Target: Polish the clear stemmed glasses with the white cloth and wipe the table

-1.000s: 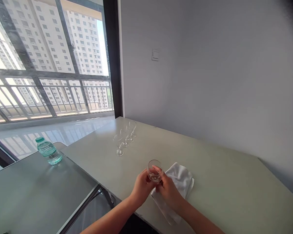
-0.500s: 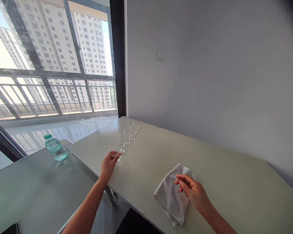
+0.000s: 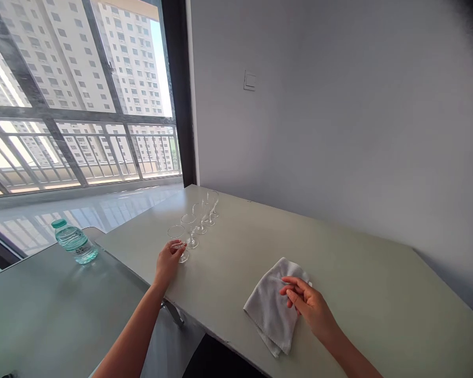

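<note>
My left hand [image 3: 167, 265] is closed around the nearest of several clear stemmed glasses, its fingers at the lower bowl and stem. That wine glass [image 3: 185, 256] stands upright with its foot on the table. The other wine glasses [image 3: 192, 243] continue in a line away from it toward the far corner. Over the folded white cloth [image 3: 268, 315] hovers my right hand [image 3: 308, 308], open and holding nothing, fingers loosely bent and apart from the thumb. Whether it touches the cloth is hard to see.
A pale table [image 3: 339, 273] reaches to the grey wall [image 3: 339, 131]. To the left, a lower-looking second table [image 3: 63, 310] carries a water bottle [image 3: 75, 242]. Between the tables runs a gap showing a metal leg [image 3: 174, 313]. Behind stands a large window [image 3: 79, 116].
The whole view has shifted slightly, so things appear further left. My left hand stays on the same nearest glass, and my right hand remains above the cloth.
</note>
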{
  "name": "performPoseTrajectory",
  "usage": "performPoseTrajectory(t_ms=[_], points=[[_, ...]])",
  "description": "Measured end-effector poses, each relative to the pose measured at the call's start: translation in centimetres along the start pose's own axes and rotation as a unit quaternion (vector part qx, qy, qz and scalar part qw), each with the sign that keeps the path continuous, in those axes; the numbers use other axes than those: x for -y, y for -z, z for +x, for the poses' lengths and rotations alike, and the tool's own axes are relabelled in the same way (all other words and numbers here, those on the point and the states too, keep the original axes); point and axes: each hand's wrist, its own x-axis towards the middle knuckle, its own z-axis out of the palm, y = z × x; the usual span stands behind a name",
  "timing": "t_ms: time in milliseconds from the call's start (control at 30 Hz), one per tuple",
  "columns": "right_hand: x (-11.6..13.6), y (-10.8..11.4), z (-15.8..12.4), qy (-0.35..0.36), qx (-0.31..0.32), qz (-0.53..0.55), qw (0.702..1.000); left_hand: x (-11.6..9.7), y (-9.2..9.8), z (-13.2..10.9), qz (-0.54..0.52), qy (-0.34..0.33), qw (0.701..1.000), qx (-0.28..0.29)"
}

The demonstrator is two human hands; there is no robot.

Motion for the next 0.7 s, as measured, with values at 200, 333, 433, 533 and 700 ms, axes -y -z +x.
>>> performPoseTrajectory(t_ms=[200,333,433,533,700], points=[[-0.5,-1.4,0.4,0.116,-0.077,-0.18,0.974,-0.2,0.1,-0.9,0.073,-0.024,0.996,-0.037],[-1.0,-2.4,0.3,0.158,-0.099,-0.283,0.941,-1.2,0.1,-3.8,0.151,-0.156,0.944,-0.247],[-1.8,-3.7,0.3,0.119,-0.065,-0.321,0.937,-2.0,-0.9,-6.6,0.13,-0.237,0.924,-0.269],[-1.8,-5.5,0.9,0.115,-0.009,-0.337,0.934,-2.2,-3.1,-9.4,0.112,-0.272,0.938,-0.182],[-0.5,-9.3,4.1,0.184,0.085,-0.34,0.918,-1.2,-7.3,-14.2,0.123,-0.357,0.925,-0.041]])
